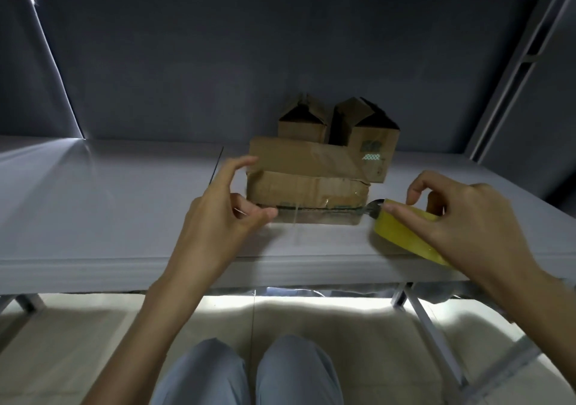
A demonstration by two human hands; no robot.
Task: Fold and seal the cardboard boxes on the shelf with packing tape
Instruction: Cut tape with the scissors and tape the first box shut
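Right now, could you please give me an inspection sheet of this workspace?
Surface: grey shelf, bare at left.
Job's things: front cardboard box closed, shiny tape along its lower edge; two rear boxes with flaps standing open; yellow tape roll near front edge.
Clutter: nothing seen.
Hands: left hand at the front box's left end, thumb and finger pinched; right hand grips the tape roll.
Cables: nothing seen.
Surroundings: grey back wall, metal frame, pale floor.
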